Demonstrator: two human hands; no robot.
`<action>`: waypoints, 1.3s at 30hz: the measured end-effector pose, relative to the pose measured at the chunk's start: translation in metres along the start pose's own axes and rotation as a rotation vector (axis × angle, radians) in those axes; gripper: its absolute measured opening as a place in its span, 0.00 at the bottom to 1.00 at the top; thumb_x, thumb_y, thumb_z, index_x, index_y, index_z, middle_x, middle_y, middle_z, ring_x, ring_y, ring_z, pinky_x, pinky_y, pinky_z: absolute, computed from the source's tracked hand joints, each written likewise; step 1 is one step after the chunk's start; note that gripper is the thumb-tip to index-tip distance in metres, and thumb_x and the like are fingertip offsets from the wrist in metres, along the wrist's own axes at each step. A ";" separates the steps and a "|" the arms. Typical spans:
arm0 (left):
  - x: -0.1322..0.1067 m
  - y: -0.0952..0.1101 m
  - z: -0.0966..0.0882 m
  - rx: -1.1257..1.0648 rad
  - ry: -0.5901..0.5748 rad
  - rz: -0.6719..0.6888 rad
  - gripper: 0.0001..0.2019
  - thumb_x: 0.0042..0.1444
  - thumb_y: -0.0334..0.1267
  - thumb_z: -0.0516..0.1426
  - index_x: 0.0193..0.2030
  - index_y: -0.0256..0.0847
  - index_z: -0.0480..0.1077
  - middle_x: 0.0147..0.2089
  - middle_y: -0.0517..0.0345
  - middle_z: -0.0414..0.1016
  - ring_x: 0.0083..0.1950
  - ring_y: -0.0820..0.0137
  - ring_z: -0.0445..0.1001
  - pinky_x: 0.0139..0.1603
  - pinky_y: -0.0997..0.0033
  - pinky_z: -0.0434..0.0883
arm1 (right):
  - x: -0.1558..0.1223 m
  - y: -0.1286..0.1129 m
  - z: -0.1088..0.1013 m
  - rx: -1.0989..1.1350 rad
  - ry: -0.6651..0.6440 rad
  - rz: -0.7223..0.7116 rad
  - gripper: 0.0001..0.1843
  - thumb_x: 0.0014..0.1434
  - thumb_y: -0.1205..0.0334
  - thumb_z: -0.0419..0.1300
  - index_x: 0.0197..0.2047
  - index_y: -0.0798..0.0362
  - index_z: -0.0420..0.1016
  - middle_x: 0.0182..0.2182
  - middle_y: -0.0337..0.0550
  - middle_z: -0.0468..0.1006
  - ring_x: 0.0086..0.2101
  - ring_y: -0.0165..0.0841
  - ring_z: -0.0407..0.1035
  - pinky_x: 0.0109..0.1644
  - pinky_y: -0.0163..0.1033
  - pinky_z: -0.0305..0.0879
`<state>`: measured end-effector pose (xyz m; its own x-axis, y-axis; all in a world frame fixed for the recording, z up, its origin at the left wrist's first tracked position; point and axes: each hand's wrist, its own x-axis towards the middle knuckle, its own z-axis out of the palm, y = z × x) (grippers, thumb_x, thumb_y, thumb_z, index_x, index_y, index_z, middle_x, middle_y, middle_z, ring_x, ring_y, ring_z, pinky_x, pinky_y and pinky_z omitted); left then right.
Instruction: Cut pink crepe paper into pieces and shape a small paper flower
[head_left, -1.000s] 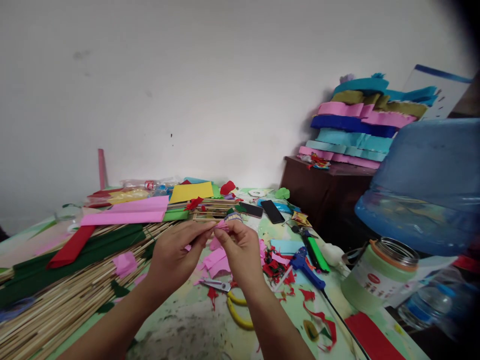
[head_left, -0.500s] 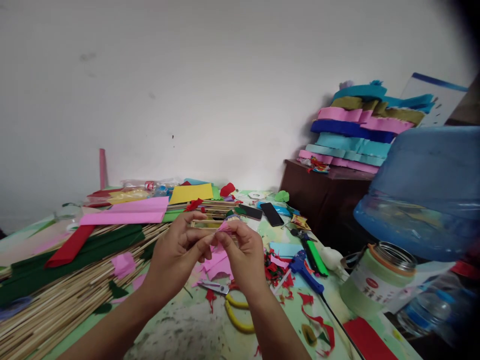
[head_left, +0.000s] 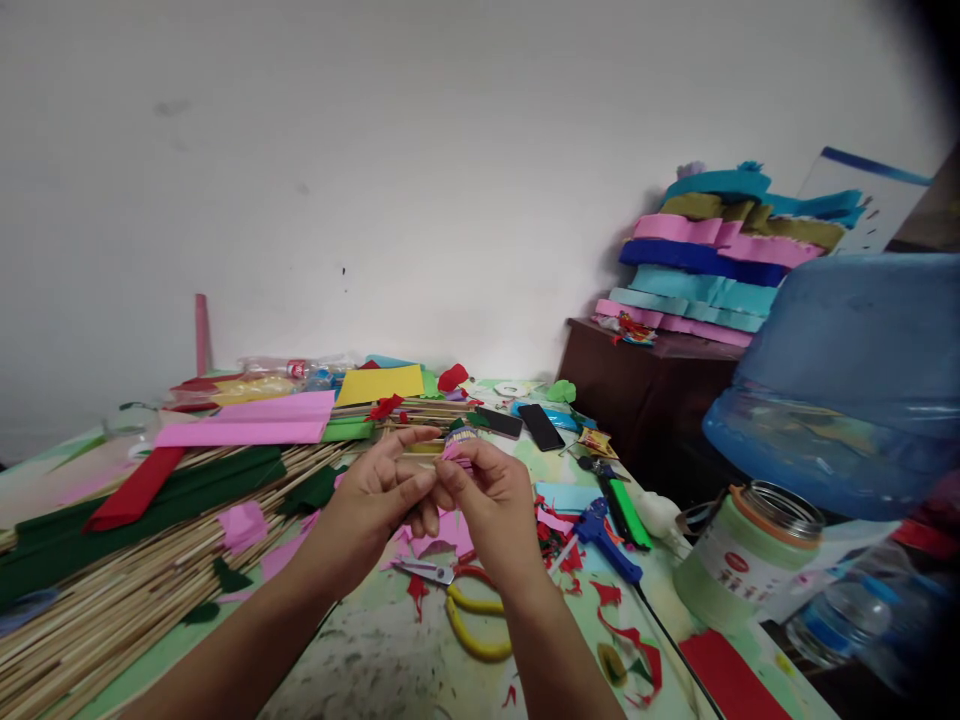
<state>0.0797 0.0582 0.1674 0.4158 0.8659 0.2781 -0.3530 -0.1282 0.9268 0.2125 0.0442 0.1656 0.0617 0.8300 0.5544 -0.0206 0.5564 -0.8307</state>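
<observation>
My right hand (head_left: 491, 510) pinches a small piece of pink crepe paper (head_left: 454, 453) between thumb and fingertips, above the middle of the table. My left hand (head_left: 375, 515) meets it there, its thumb tip by the right fingertips. Its index finger reaches forward while the other fingers curl under the thumb; whatever they hold is hidden. Below the hands lie pink paper scraps (head_left: 442, 537) and yellow-handled scissors (head_left: 480, 630), their blades parted. Just beyond my fingers is a patterned round object (head_left: 460, 435), partly covered.
Thin wooden sticks (head_left: 142, 600) and dark green paper (head_left: 150, 500) fill the left side. A blue glue gun (head_left: 600, 535), a green-and-black cutter (head_left: 626, 512) and a jar (head_left: 750, 560) stand or lie to the right. A large water bottle (head_left: 832, 390) is beyond. Phones (head_left: 541, 428) lie farther back.
My left index finger has lifted and stretched forward, and the left thumb has drawn slightly nearer the right fingertips. The right hand still pinches the pink paper. The view has shifted slightly.
</observation>
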 end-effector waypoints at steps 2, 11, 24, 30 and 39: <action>0.000 -0.005 -0.001 0.044 0.065 0.008 0.24 0.50 0.35 0.62 0.52 0.41 0.57 0.28 0.60 0.77 0.24 0.75 0.73 0.23 0.81 0.68 | 0.001 0.000 -0.001 -0.097 0.024 -0.023 0.07 0.55 0.61 0.58 0.27 0.53 0.71 0.22 0.36 0.69 0.27 0.29 0.64 0.32 0.33 0.59; 0.003 -0.009 0.002 0.215 0.311 0.168 0.25 0.44 0.34 0.65 0.47 0.43 0.59 0.25 0.67 0.74 0.30 0.75 0.74 0.35 0.76 0.70 | 0.001 0.004 -0.001 -0.354 0.027 -0.048 0.06 0.57 0.64 0.56 0.30 0.53 0.72 0.30 0.39 0.73 0.34 0.32 0.66 0.39 0.34 0.59; 0.004 -0.005 -0.005 0.359 0.284 0.111 0.25 0.47 0.39 0.63 0.49 0.44 0.58 0.29 0.62 0.79 0.32 0.68 0.77 0.30 0.73 0.69 | 0.008 0.010 -0.004 -0.310 -0.005 -0.002 0.06 0.54 0.66 0.58 0.27 0.54 0.73 0.24 0.36 0.71 0.28 0.28 0.65 0.32 0.31 0.58; 0.005 -0.004 -0.006 0.302 0.220 0.072 0.26 0.47 0.39 0.63 0.50 0.42 0.58 0.30 0.59 0.79 0.34 0.67 0.77 0.38 0.68 0.71 | 0.007 0.010 -0.006 -0.300 -0.035 0.006 0.08 0.55 0.64 0.57 0.26 0.53 0.73 0.25 0.38 0.73 0.29 0.30 0.66 0.34 0.32 0.61; 0.008 -0.010 -0.009 0.082 0.010 0.035 0.24 0.51 0.35 0.61 0.51 0.41 0.55 0.25 0.60 0.77 0.28 0.69 0.75 0.29 0.74 0.67 | 0.008 0.002 -0.011 -0.061 -0.133 0.111 0.08 0.54 0.62 0.59 0.25 0.54 0.69 0.20 0.35 0.69 0.23 0.28 0.65 0.28 0.32 0.62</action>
<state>0.0787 0.0711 0.1582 0.3954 0.8651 0.3087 -0.2975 -0.1973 0.9341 0.2236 0.0510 0.1678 -0.0705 0.8864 0.4575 0.0406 0.4608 -0.8866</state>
